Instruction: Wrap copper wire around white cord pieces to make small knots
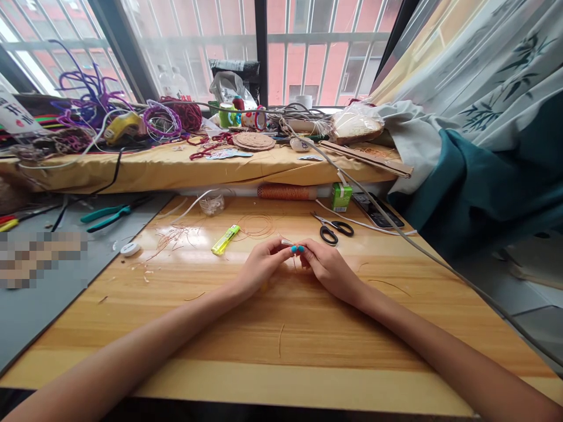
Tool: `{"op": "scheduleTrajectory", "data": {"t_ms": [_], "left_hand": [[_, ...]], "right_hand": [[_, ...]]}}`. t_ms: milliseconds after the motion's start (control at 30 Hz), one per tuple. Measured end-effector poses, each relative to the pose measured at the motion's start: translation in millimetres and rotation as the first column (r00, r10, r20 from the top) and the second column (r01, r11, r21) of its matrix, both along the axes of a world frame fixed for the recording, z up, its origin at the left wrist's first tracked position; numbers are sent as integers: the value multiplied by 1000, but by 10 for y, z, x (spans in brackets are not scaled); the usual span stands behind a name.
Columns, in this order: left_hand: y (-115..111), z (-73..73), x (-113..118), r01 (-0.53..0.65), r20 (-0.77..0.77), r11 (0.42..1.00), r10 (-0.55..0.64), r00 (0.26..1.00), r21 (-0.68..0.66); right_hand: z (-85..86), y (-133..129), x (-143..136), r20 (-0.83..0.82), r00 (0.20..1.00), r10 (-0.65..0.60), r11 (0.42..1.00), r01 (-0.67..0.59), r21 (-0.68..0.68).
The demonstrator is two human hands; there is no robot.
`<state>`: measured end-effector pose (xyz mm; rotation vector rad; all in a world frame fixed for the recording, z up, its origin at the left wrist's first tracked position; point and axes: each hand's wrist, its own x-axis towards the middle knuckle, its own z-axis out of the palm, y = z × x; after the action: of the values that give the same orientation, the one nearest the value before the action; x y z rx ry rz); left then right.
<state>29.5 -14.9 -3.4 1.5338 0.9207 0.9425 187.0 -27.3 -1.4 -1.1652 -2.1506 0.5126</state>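
My left hand (264, 261) and my right hand (325, 266) meet above the middle of the wooden table, their blue-nailed thumbs side by side. Both are closed in a pinch. A small whitish piece (287, 242) sticks out at the left fingertips, its kind too small to tell. From between the fingers a thin brown cord (295, 261) hangs down; the fingers hide the rest of it. Beyond my left hand lies a yellow-green lighter (225, 240), close to a loose coil of thin brown cord (255, 227). Black-handled scissors (336, 227) rest open behind my right hand.
Cord scraps (173, 237), a white lid (130, 249) and a small clear tub (212, 203) lie at left. Teal pliers (108, 215) rest on a grey surface. At the back are an orange-brown spool (284, 192), a green box (341, 197), a phone (379, 210) and a cluttered ledge (176, 170).
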Motion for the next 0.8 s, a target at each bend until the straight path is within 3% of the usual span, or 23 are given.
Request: {"op": "scheduleTrajectory", "data": {"t_ms": [200, 633, 800], "left_hand": [[-3, 5, -7, 36, 48, 999, -35, 998, -17], [13, -38, -12, 32, -66, 992, -24, 998, 118], [-3, -11, 0, 2, -129, 993, 14, 992, 122]], "right_hand": [[43, -26, -35, -165, 986, -25, 986, -3, -165], [13, 6, -20, -322, 946, -38, 985, -18, -170], [63, -34, -36, -378, 922, -80, 970, -15, -242]]}}
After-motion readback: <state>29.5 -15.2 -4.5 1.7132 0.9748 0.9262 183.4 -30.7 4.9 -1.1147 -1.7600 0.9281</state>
